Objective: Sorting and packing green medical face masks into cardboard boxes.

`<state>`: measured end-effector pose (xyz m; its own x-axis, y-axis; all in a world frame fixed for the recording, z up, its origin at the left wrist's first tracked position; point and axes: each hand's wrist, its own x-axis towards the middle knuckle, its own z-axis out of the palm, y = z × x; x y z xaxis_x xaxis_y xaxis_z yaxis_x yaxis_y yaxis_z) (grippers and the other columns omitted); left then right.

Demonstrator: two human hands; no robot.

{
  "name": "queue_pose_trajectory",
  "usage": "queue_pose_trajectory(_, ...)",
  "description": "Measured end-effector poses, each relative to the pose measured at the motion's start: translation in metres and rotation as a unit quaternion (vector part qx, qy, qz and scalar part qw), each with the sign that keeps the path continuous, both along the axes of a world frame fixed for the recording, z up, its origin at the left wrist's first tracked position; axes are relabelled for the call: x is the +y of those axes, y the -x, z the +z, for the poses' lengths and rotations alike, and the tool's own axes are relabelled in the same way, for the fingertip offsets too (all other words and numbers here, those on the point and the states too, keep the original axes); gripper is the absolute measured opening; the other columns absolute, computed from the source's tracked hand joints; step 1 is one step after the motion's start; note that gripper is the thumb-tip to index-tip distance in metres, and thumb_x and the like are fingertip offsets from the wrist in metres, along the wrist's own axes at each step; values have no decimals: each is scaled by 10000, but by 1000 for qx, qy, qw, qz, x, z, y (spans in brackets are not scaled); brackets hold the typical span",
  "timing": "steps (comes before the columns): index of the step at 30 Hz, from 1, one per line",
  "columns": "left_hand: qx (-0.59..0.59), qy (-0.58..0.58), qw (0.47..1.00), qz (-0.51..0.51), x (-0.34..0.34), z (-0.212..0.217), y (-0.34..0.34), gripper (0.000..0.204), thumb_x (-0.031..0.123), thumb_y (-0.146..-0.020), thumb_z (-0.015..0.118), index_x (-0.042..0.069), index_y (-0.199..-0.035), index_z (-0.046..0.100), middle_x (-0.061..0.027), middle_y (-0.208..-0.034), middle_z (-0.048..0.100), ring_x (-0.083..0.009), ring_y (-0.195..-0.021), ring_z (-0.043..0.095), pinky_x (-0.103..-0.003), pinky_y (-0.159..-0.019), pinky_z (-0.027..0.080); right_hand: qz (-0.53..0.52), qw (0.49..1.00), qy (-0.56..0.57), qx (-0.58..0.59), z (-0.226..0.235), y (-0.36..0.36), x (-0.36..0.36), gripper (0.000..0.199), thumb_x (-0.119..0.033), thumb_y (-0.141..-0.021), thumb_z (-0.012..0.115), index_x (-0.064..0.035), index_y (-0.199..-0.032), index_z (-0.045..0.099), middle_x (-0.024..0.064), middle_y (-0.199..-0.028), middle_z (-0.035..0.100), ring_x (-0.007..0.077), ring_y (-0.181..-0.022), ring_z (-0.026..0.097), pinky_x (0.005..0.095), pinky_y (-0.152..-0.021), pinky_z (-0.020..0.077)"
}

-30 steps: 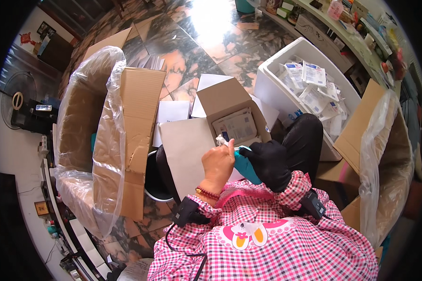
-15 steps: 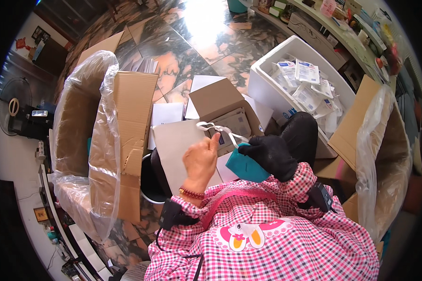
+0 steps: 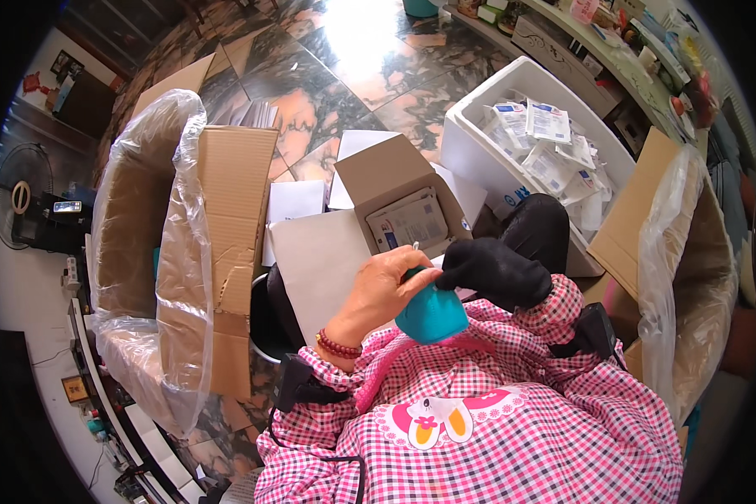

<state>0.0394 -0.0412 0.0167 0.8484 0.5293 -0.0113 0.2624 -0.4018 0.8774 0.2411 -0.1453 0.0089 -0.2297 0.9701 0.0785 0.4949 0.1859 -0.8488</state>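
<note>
Just above my lap, my left hand (image 3: 383, 285), bare with a beaded bracelet at the wrist, pinches the upper edge of a teal fabric piece (image 3: 432, 317). The piece looks like a small rounded pouch; its white cord is almost wholly hidden by my fingers. My right hand (image 3: 497, 274), in a black glove, grips the opposite upper edge, fingers closed. Beyond my hands stands an open cardboard box (image 3: 386, 175) with flat printed packets (image 3: 411, 223) lying inside.
At the left stands a large carton (image 3: 231, 202) with a clear plastic liner (image 3: 185, 252); another lined carton (image 3: 689, 252) stands at the right. A white foam box (image 3: 470, 155) full of white packets (image 3: 549, 124) sits at the back right. A dark bin (image 3: 265, 336) is beside my left arm.
My left hand has moved from the white cord onto the teal piece, closing in beside my right hand. The teal piece has shifted slightly and bulges more; the cord is now mostly out of sight.
</note>
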Motion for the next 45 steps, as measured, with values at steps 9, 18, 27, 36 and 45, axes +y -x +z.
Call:
queue_pose_trajectory(9,-103,74,987,100,4,-32,-4,196,123,-920,669,-26,-803,618,-88,-709,500,-185,-621,478,-310,-579,398,-40,999,17,-1,8,37,-13,211,-222,-890,683,-19,-830,679,169,-775,653,317,-755,649,416,-689,499)
queue_pose_trajectory(18,-134,40,970,199,-1,-65,-17,300,179,-980,610,-13,-755,558,-80,-685,492,-172,-609,468,-321,-566,390,-56,993,83,54,10,52,-25,184,-202,-883,704,-19,-874,686,144,-799,652,307,-738,640,398,-691,497)
queue_pose_trajectory(27,-294,442,833,155,45,-48,17,356,312,-1043,499,116,-747,474,24,-783,461,-84,-716,433,-225,-615,373,-153,957,-16,248,10,19,-3,53,-4,-891,662,-9,-893,609,58,-974,557,158,-890,570,284,-814,471)
queue_pose_trajectory(36,-7,144,989,-21,15,-5,5,409,-85,-868,625,37,-1211,439,-65,-1147,572,-72,-852,541,-225,-761,492,-148,965,161,146,-8,21,32,291,-236,-957,632,10,-1109,599,115,-804,619,178,-693,651,322,-634,522)
queue_pose_trajectory(45,27,87,993,77,25,-17,15,366,8,-862,694,4,-1199,552,-71,-1089,649,-81,-750,586,-235,-708,512,-196,950,183,160,-20,33,22,261,-279,-952,636,-22,-993,613,106,-766,623,196,-633,640,330,-552,504)
